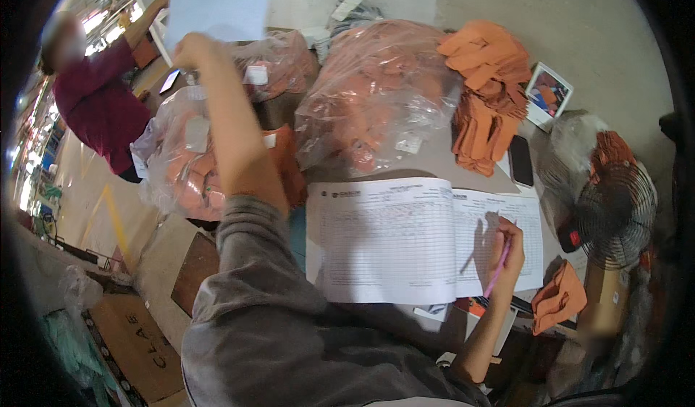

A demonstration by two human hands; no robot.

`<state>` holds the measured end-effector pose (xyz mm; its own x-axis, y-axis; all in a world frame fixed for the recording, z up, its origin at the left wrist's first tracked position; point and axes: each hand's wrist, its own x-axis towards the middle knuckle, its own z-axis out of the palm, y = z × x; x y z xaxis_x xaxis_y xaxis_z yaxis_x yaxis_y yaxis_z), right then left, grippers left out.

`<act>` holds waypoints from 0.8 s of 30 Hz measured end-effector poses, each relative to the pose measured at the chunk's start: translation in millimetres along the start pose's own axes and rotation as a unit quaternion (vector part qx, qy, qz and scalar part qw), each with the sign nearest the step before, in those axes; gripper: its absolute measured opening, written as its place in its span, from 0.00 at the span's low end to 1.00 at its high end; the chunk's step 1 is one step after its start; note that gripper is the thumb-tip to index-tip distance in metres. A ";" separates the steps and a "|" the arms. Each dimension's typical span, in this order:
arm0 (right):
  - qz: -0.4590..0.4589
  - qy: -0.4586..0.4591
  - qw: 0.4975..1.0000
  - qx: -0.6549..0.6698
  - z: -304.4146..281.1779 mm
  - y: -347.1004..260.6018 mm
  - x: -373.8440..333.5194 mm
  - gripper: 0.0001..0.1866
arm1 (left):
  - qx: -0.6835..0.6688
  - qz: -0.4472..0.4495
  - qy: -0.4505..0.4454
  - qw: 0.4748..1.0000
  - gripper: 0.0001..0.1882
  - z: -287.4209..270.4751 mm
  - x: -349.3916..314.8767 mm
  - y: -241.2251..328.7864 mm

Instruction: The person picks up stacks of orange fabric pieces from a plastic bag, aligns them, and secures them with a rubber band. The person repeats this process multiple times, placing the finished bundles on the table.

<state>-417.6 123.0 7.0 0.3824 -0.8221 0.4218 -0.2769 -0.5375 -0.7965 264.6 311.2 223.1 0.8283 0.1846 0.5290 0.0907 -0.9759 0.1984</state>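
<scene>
My left hand [192, 50] is stretched out to the far left, its fingers closed at the lower edge of a pale bluish-white sheet [219, 7]. A co-worker in a dark red top [98, 106] reaches an arm to the same sheet's left edge. My right hand [511, 253] is wrapped round a pink pen [498, 269] over the right page of an open record book [384, 244]. Ruled tables fill both pages, with some handwriting on the left one. Shadows of my arms fall across the book.
Clear plastic bags of orange pieces [380, 92] stand behind the book, others at the left. Stacked orange cut pieces [489, 110], a black phone [520, 161], a white-framed tablet-like object [548, 95] and a fan [619, 215] are at the right. A cardboard box [137, 345] stands lower left.
</scene>
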 end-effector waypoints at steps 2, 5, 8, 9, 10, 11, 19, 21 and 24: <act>-0.007 0.023 1.000 -0.005 -1.5 -2.5 -1.4 0.09 | 0.163 0.022 -0.099 0.981 0.15 25.4 25.2 -35.9; -0.029 0.048 0.998 -0.007 -3.2 -1.6 0.2 0.09 | 0.155 -0.050 -0.127 0.978 0.16 36.5 37.9 -84.4; -0.025 0.075 0.997 0.003 -2.6 2.3 0.2 0.08 | 0.419 0.060 -0.274 0.864 0.29 44.2 50.6 -120.8; -0.029 0.088 0.996 0.016 -0.9 4.2 2.9 0.08 | 0.462 0.123 -0.258 0.840 0.34 49.8 58.7 -136.5; -0.031 0.093 0.995 -0.004 -1.9 4.9 3.1 0.08 | 0.464 0.136 -0.238 0.842 0.34 58.6 71.7 -145.6; -0.046 0.115 0.992 -0.015 -3.3 4.5 3.8 0.07 | 0.436 0.129 -0.223 0.862 0.34 69.2 84.6 -158.6; -0.232 0.064 0.969 -0.050 -2.5 -60.8 -40.7 0.13 | -0.623 -0.085 -0.163 0.761 0.35 83.8 118.1 -177.9; -0.269 -0.012 0.963 -0.020 6.9 -76.3 -55.4 0.13 | -0.651 -0.022 -0.093 0.753 0.33 50.9 65.7 -150.2; -0.255 -0.068 0.964 0.007 7.0 -81.3 -64.4 0.12 | -0.666 0.158 -0.019 0.729 0.31 -20.8 -54.4 -106.7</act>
<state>-413.5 221.0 41.5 0.5788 -0.4182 0.7001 -0.0105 -0.8623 -0.5064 198.4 407.7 190.3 0.7085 -0.0528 0.7038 -0.7042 0.0139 0.7099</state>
